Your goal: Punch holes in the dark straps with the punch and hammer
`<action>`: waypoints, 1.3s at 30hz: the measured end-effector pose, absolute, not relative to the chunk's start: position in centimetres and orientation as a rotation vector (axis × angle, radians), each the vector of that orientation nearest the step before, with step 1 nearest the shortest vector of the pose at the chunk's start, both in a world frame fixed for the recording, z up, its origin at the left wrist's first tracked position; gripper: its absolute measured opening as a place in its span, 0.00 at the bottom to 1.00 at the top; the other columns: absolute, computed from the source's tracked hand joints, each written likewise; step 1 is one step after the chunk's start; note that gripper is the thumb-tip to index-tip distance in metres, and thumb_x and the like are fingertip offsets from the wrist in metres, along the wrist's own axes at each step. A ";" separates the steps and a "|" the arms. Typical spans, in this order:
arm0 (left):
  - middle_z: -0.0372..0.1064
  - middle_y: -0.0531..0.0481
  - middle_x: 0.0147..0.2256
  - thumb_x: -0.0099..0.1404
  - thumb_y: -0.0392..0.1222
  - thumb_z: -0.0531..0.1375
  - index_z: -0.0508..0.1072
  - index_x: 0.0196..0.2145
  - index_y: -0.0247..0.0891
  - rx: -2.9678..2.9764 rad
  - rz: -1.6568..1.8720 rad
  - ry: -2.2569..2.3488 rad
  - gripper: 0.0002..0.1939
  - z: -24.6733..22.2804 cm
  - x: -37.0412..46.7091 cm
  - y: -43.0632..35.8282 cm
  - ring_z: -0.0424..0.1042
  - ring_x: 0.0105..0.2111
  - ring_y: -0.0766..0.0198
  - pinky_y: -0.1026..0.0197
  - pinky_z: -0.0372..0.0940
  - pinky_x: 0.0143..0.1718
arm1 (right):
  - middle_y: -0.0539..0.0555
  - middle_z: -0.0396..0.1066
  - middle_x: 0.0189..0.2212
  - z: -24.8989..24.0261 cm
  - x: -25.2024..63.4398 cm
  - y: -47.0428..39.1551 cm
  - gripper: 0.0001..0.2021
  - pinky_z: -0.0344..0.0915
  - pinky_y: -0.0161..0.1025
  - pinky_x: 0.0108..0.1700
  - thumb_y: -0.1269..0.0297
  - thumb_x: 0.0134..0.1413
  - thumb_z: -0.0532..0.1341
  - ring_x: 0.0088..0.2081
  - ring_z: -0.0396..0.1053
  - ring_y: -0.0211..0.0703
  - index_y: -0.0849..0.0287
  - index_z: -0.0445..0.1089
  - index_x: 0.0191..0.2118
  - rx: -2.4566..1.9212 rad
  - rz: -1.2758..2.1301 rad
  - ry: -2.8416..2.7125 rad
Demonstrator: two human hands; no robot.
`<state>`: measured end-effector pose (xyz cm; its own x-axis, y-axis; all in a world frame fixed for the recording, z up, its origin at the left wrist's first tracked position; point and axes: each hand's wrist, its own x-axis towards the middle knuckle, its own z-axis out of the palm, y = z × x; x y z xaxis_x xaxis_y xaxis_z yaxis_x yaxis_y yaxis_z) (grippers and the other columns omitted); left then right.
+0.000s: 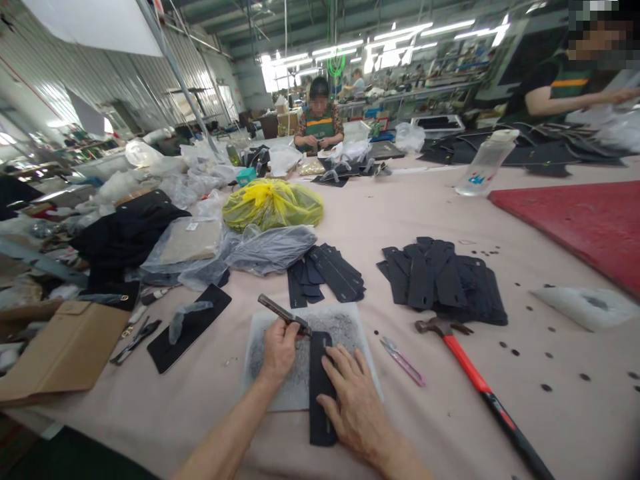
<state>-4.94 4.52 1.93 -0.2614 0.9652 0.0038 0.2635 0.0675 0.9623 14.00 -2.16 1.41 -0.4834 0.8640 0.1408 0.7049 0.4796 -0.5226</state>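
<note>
My left hand (280, 348) is closed round a metal punch (283, 312), tilted, with its lower end beside the top of a dark strip (320, 393). This strip lies lengthwise on a worn, pale cutting board (287, 393) and overhangs its near edge. Fingers spread, my right hand (353, 393) lies flat on the strip's right side. To the right of the board rest small thread snips (404, 362) with pink handles and a claw hammer (473, 367) with a red and black handle.
Dark strips are piled behind the board (333, 273) and to the right (440, 280). A yellow bag (273, 205), a cardboard box (65, 347) and plastic-wrapped goods fill the left. A bottle (487, 163) stands near a red board (575, 223). Co-workers sit across and at right.
</note>
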 end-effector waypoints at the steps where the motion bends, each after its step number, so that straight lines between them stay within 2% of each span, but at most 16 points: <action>1: 0.74 0.50 0.29 0.64 0.46 0.56 0.72 0.32 0.38 1.317 1.200 1.644 0.10 2.1 -5.2 3.9 0.75 0.29 0.60 0.60 0.71 0.33 | 0.60 0.56 0.63 1.3 14.1 -2.2 0.28 0.40 0.64 0.66 0.65 0.53 0.60 0.65 0.48 0.60 0.59 0.61 0.60 -1.291 0.568 -2.341; 5: 0.76 0.48 0.31 0.65 0.42 0.54 0.74 0.34 0.37 1.495 1.137 1.644 0.11 1.9 -5.4 1.6 0.75 0.33 0.59 0.59 0.69 0.37 | 0.62 0.52 0.65 0.8 14.8 -2.8 0.26 0.39 0.65 0.66 0.62 0.54 0.60 0.67 0.44 0.60 0.60 0.62 0.60 -1.197 0.571 -2.352; 9: 0.76 0.48 0.33 0.65 0.40 0.53 0.75 0.35 0.36 1.490 1.148 1.569 0.10 1.3 -5.2 1.2 0.75 0.34 0.59 0.60 0.68 0.39 | 0.63 0.44 0.67 0.9 15.1 -4.2 0.40 0.36 0.68 0.65 0.54 0.48 0.66 0.68 0.38 0.65 0.61 0.54 0.65 -1.203 0.630 -2.488; 12: 0.75 0.48 0.31 0.65 0.40 0.53 0.74 0.35 0.36 1.459 1.165 1.565 0.10 0.9 -5.3 1.4 0.74 0.32 0.59 0.60 0.68 0.37 | 0.65 0.39 0.68 1.3 14.9 -4.9 0.50 0.33 0.69 0.65 0.49 0.42 0.69 0.67 0.37 0.68 0.63 0.49 0.68 -1.194 0.706 -2.627; 17: 0.76 0.48 0.31 0.64 0.41 0.54 0.75 0.35 0.36 1.474 1.196 1.581 0.10 1.0 -5.6 1.4 0.74 0.32 0.59 0.60 0.67 0.36 | 0.64 0.39 0.68 2.5 14.1 -2.0 0.43 0.29 0.65 0.66 0.48 0.54 0.60 0.68 0.37 0.61 0.65 0.46 0.68 -1.215 0.662 -2.654; 23: 0.77 0.47 0.33 0.64 0.41 0.54 0.75 0.37 0.36 1.483 1.219 1.540 0.11 1.6 -5.2 1.3 0.75 0.34 0.58 0.59 0.69 0.37 | 0.63 0.47 0.67 3.5 13.4 3.4 0.37 0.32 0.65 0.65 0.54 0.53 0.60 0.67 0.40 0.60 0.64 0.54 0.65 -1.238 0.598 -2.655; 30: 0.77 0.46 0.35 0.63 0.37 0.54 0.76 0.36 0.36 1.614 1.147 1.468 0.11 1.5 -5.0 0.8 0.75 0.37 0.57 0.57 0.69 0.41 | 0.62 0.50 0.66 1.8 14.5 2.3 0.32 0.36 0.64 0.66 0.57 0.55 0.58 0.67 0.43 0.57 0.61 0.56 0.64 -1.232 0.589 -2.513; 39: 0.77 0.46 0.39 0.63 0.36 0.54 0.77 0.38 0.38 1.649 1.063 1.432 0.11 2.1 -5.0 0.8 0.75 0.40 0.56 0.55 0.70 0.45 | 0.59 0.48 0.67 2.4 14.6 3.0 0.40 0.33 0.60 0.67 0.64 0.48 0.55 0.68 0.41 0.52 0.64 0.45 0.68 -1.281 0.711 -2.426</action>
<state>-5.03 0.83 2.08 0.0527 0.9893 0.1363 0.4167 -0.1459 0.8972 14.55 2.97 2.41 -0.5542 0.8316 0.0372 0.6799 0.4779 -0.5562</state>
